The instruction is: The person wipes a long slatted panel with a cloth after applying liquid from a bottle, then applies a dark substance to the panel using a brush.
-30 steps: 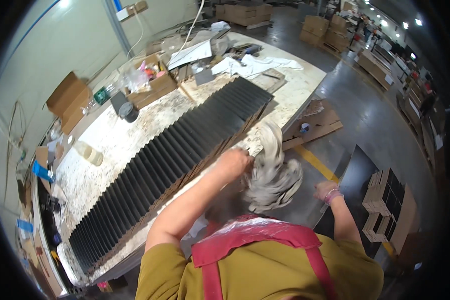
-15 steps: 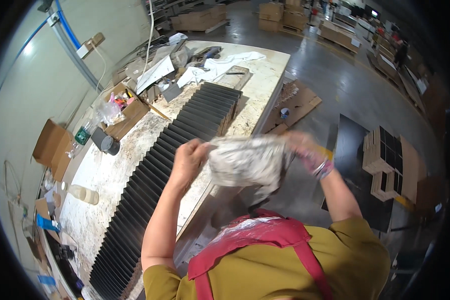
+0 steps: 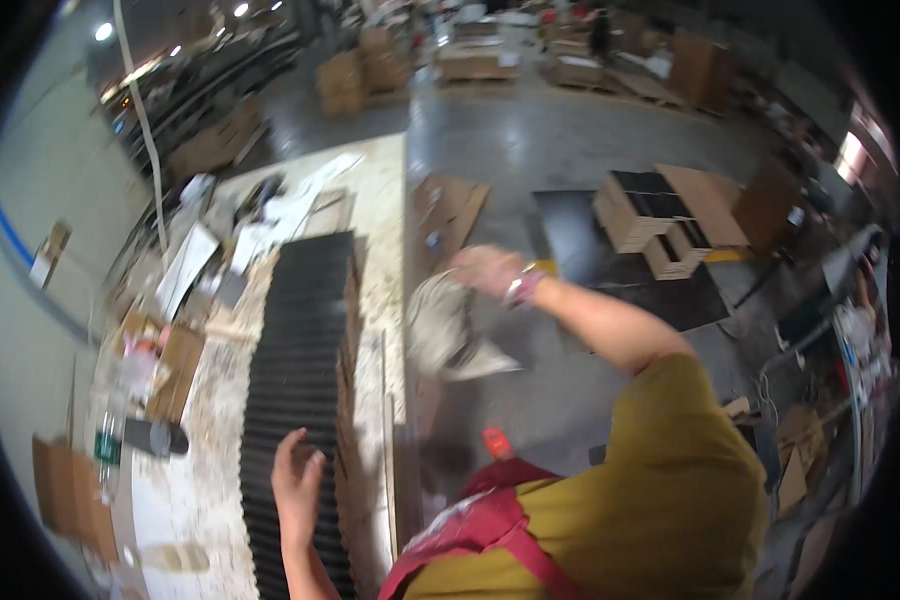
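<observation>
A dirty greyish-white rag (image 3: 444, 322) hangs from my right hand (image 3: 485, 270), whose fingers are closed on its top; both are blurred by motion. The rag is off the table's right edge, above the floor. My left hand (image 3: 298, 478) holds nothing, its fingers loosely bent and apart from the thumb. It is over a long row of black boards (image 3: 295, 340) with light brown edges, overlapping like steps. Whether the left fingers touch the boards I cannot tell.
The white, stained table (image 3: 380, 200) bears papers, scraps, a cardboard box (image 3: 178, 372), a green-labelled bottle (image 3: 108, 445) and a dark cup (image 3: 160, 437) along its left. On the floor to the right, stacked black-topped boards (image 3: 645, 205) stand on a large black sheet (image 3: 570, 215).
My left hand has let go of the rag and moved down over the black boards. My right hand now holds the rag alone, hanging down. The view has turned to the right.
</observation>
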A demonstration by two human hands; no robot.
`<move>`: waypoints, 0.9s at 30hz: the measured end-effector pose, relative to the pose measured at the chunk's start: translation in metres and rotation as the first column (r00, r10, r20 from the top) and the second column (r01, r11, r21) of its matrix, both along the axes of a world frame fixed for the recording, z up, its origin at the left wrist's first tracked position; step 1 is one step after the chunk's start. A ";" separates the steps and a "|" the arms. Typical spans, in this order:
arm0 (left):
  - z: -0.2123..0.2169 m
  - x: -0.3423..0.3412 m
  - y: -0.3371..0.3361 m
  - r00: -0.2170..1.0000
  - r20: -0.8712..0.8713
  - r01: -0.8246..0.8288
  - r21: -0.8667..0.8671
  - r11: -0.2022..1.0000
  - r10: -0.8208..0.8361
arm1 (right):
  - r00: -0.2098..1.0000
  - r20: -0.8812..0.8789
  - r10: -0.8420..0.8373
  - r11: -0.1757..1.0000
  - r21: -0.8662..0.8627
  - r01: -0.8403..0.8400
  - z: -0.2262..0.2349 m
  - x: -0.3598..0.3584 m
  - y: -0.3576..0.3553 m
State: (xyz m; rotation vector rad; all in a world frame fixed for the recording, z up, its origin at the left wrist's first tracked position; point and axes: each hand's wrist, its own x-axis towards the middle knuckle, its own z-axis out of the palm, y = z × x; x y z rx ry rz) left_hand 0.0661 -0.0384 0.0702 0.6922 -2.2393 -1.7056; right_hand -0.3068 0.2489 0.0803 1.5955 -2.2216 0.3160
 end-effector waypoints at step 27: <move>0.014 0.036 -0.060 0.742 -0.499 0.159 0.779 0.606 0.448 | -0.477 0.748 0.462 0.886 -0.370 0.278 -0.019 0.205 -0.119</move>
